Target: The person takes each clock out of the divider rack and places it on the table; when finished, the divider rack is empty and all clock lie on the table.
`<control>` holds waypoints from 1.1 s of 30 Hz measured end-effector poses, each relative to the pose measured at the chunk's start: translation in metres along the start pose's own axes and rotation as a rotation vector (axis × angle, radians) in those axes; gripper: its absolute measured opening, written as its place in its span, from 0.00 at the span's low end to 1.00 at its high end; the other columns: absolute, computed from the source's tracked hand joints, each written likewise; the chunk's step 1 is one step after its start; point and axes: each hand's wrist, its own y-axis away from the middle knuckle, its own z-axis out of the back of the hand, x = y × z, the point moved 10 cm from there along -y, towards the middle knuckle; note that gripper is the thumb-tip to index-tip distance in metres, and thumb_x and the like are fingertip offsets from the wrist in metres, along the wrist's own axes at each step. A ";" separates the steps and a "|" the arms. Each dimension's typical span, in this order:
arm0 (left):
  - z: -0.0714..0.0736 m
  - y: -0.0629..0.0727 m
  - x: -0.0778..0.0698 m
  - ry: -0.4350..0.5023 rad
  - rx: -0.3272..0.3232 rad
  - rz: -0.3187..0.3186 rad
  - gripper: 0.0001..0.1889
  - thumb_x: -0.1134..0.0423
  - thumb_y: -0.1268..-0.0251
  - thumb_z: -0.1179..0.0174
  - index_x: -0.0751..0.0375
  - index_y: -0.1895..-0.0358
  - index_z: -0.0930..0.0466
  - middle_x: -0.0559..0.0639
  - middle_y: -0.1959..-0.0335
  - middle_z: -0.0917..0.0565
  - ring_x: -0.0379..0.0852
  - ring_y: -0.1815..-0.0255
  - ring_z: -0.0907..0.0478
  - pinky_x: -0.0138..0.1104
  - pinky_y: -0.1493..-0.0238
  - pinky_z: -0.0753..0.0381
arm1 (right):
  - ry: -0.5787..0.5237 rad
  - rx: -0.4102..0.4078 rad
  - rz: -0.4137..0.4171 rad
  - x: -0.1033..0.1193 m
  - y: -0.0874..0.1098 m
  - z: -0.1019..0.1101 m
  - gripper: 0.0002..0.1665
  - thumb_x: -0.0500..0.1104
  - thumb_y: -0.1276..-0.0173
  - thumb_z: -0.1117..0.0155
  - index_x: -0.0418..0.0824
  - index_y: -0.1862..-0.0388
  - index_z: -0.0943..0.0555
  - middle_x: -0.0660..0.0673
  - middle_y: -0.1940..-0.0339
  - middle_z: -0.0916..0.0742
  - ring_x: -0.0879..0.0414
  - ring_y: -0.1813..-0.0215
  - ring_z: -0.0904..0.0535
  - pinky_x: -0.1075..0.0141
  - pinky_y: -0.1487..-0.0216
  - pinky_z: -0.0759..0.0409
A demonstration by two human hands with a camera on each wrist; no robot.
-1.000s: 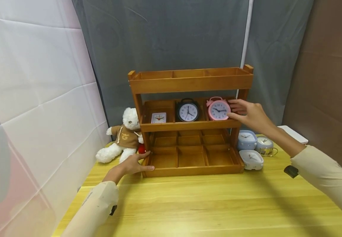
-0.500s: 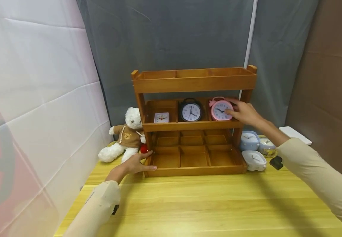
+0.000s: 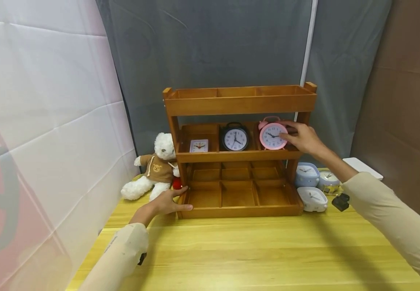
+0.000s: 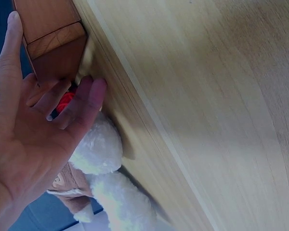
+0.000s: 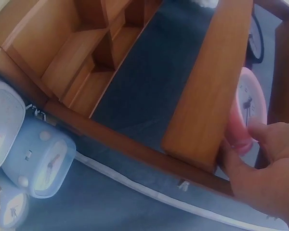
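Note:
A pink twin-bell alarm clock point(image 3: 273, 136) stands in the right compartment of the wooden shelf's point(image 3: 240, 106) middle tier. My right hand point(image 3: 303, 138) pinches its right side, thumb on the face and fingers behind. The right wrist view shows the thumb point(image 5: 260, 131) against the clock's rim. My left hand point(image 3: 165, 201) rests at the shelf's lower left corner, thumb on the front edge. In the left wrist view its fingers point(image 4: 77, 113) lie loosely bent beside the wood. A black alarm clock point(image 3: 235, 138) and a small white square clock point(image 3: 199, 146) occupy the other middle-tier compartments.
Blue point(image 3: 307, 174) and white point(image 3: 312, 199) alarm clocks stand right of the shelf, with a round clock point(image 3: 328, 181) beside them. A white teddy bear point(image 3: 159, 167) in a brown hoodie sits at the left. A flat white object point(image 3: 362, 168) lies at the back right.
My right hand has moved left onto the pink alarm clock and now pinches it. The clock's small feet now show above the tier's front lip. My left hand has stayed at the corner.

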 end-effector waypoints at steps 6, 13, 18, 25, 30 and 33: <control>0.002 0.001 -0.004 -0.011 -0.009 -0.020 0.48 0.38 0.35 0.30 0.59 0.19 0.38 0.73 0.27 0.31 0.67 0.28 0.30 0.56 0.32 0.27 | -0.080 -0.025 -0.064 0.004 0.009 0.010 0.33 0.46 0.22 0.34 0.37 0.23 0.27 0.29 0.32 0.19 0.36 0.36 0.19 0.57 0.46 0.14; 0.002 0.001 -0.003 -0.012 -0.009 -0.024 0.48 0.38 0.36 0.30 0.60 0.19 0.37 0.73 0.27 0.30 0.66 0.28 0.29 0.56 0.32 0.27 | -0.113 -0.024 -0.065 0.014 0.024 0.016 0.33 0.46 0.23 0.33 0.38 0.23 0.28 0.29 0.34 0.18 0.37 0.37 0.18 0.74 0.57 0.15; 0.001 0.000 -0.002 -0.011 -0.006 -0.020 0.48 0.38 0.36 0.30 0.60 0.19 0.38 0.73 0.27 0.30 0.67 0.28 0.30 0.57 0.32 0.27 | -0.134 -0.035 -0.062 0.016 0.036 0.025 0.32 0.45 0.24 0.32 0.44 0.23 0.26 0.31 0.34 0.17 0.38 0.38 0.17 0.71 0.58 0.14; 0.001 -0.001 -0.004 -0.017 -0.005 -0.028 0.49 0.38 0.36 0.30 0.61 0.19 0.39 0.72 0.26 0.32 0.67 0.28 0.30 0.57 0.31 0.28 | -0.124 0.000 -0.083 0.013 0.056 0.036 0.34 0.47 0.24 0.32 0.48 0.21 0.28 0.32 0.31 0.20 0.35 0.36 0.19 0.72 0.54 0.17; 0.002 -0.001 -0.004 -0.022 0.000 -0.032 0.49 0.38 0.36 0.30 0.61 0.19 0.39 0.73 0.26 0.32 0.68 0.28 0.30 0.57 0.32 0.28 | -0.103 0.023 -0.125 0.002 0.073 0.043 0.37 0.50 0.24 0.32 0.47 0.20 0.30 0.31 0.31 0.19 0.34 0.36 0.19 0.68 0.50 0.16; 0.001 -0.002 -0.002 -0.021 0.002 -0.027 0.50 0.37 0.36 0.30 0.61 0.19 0.39 0.73 0.26 0.32 0.68 0.29 0.30 0.57 0.32 0.27 | -0.092 0.034 -0.156 -0.009 0.083 0.047 0.38 0.53 0.24 0.33 0.46 0.19 0.31 0.31 0.30 0.21 0.33 0.34 0.21 0.56 0.44 0.15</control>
